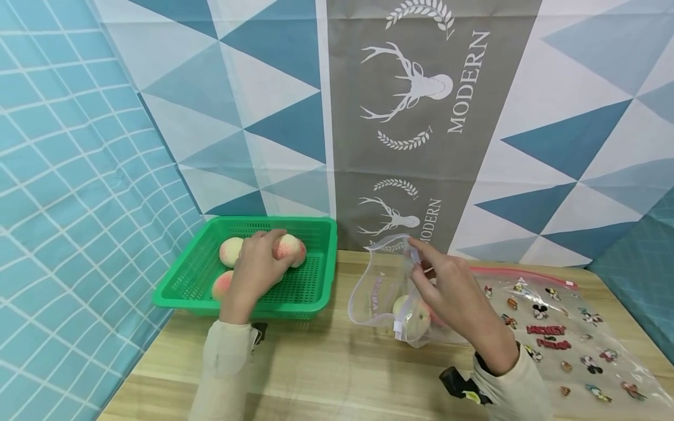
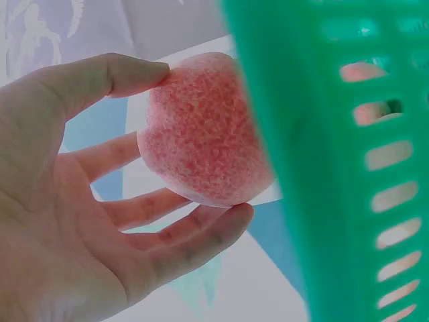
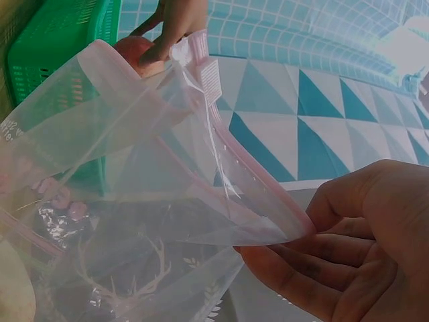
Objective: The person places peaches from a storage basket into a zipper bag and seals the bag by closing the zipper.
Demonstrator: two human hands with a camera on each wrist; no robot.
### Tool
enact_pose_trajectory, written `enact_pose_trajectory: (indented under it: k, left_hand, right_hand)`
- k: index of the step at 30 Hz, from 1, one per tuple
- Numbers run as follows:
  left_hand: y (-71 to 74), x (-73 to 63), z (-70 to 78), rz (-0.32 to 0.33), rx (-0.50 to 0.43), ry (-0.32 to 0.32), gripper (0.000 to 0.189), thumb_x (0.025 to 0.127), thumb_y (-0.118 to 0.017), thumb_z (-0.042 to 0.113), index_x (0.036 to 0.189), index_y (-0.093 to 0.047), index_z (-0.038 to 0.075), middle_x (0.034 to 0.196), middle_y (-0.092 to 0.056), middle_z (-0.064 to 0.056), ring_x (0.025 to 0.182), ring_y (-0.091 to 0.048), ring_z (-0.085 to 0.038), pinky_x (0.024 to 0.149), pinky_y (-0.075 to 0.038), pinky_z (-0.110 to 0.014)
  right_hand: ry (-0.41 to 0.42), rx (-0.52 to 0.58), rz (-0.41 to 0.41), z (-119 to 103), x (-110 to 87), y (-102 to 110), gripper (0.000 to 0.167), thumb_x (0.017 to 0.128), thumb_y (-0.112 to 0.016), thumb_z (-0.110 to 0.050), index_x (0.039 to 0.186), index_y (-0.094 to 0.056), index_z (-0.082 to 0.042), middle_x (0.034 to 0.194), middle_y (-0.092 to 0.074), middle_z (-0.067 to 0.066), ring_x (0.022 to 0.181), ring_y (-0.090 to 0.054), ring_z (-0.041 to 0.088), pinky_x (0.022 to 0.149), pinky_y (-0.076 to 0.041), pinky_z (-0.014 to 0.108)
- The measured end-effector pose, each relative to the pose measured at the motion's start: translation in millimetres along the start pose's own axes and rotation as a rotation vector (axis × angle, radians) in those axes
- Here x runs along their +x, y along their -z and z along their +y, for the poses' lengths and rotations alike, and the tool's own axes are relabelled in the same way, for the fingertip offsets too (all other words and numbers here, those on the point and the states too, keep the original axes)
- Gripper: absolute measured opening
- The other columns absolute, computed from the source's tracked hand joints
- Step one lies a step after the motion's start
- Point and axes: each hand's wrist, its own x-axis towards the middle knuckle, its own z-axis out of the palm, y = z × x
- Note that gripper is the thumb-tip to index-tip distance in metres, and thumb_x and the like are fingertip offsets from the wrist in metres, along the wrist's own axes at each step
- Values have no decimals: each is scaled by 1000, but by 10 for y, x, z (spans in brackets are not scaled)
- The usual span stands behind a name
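Note:
A pink-and-cream peach (image 2: 208,127) is gripped between the thumb and fingers of my left hand (image 1: 257,266), over the green basket (image 1: 297,307). Two more peaches, a pale one (image 1: 230,252) and a redder one (image 1: 222,286), lie in the basket, partly behind that hand. My right hand (image 1: 455,289) pinches the rim of a clear zip bag (image 3: 134,208) between thumb and fingers, and the bag's mouth gapes open. Inside the bag, low down, sits a pale peach (image 1: 419,318) with a pink blush. A white slider (image 1: 398,328) shows on the bag's edge.
To the right, a large clear bag (image 1: 574,304) with cartoon prints and a red zip (image 1: 521,272) lies flat on the wooden table (image 1: 326,374). A patterned cloth (image 1: 284,76) hangs behind, and a blue checked cloth (image 1: 68,193) stands along the left.

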Motion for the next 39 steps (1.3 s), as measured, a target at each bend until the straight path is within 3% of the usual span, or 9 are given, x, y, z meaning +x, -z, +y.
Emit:
enact_pose_trajectory:
  k: [10, 16, 23, 39]
  left_hand:
    - [122, -39, 21, -63, -26, -87, 51, 88, -75, 23, 135, -61, 11, 134, -57, -21, 127, -46, -44, 97, -42, -62]
    - [155, -35, 63, -50, -26, -131, 52, 88, -76, 31, 134, -62, 12, 133, -59, -17, 125, -48, -41, 97, -43, -60]
    - [198, -43, 100, -43, -34, -156, 52, 87, -77, 28, 134, -62, 10, 131, -59, -18, 124, -49, -40, 96, -44, -57]
    - [313, -105, 236, 38, -40, -214, 52, 86, -78, 30, 132, -63, 11, 129, -59, -17, 124, -49, -40, 95, -46, -57]
  right_hand:
    - [-13, 5, -9, -14, -2, -14, 43, 94, -57, -1, 136, -56, 2, 95, -74, 12, 77, -70, 16, 66, -58, 31]
    - [2, 3, 4, -15, 6, -12, 42, 93, -57, 0, 135, -57, 3, 98, -74, 14, 77, -71, 17, 66, -59, 32]
    - [-4, -9, 0, -20, 7, -12, 43, 94, -57, -1, 137, -56, 2, 99, -74, 13, 78, -71, 17, 66, -58, 33]
    - [-8, -16, -5, -32, 9, -38, 43, 94, -57, -2, 136, -57, 1, 97, -74, 12, 77, -71, 17, 66, -59, 35]
